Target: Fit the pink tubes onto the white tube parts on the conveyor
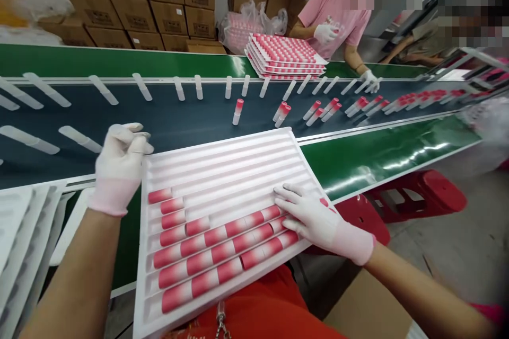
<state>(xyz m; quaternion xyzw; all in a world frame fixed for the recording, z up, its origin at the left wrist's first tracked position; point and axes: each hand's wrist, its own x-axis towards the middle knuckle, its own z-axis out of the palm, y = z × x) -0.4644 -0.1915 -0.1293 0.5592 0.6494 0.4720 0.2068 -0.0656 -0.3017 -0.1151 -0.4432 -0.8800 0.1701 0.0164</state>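
Observation:
A white ridged tray slants in front of me, its lower grooves lined with red-and-white tubes; a few shorter rows begin at its left side. My right hand, in a white glove, lies with fingers stretched over the right ends of the filled rows, touching tubes there. By the tray's far left corner is my left hand, also gloved, fingers curled closed; whether anything is inside them is hidden. A plain white tube lies on the conveyor belt just behind it.
White tubes and red-topped tubes stand or lean along the dark conveyor belt. Stacked empty trays are at left. Across the belt, a gloved co-worker is beside stacked filled trays. A red stool stands at right.

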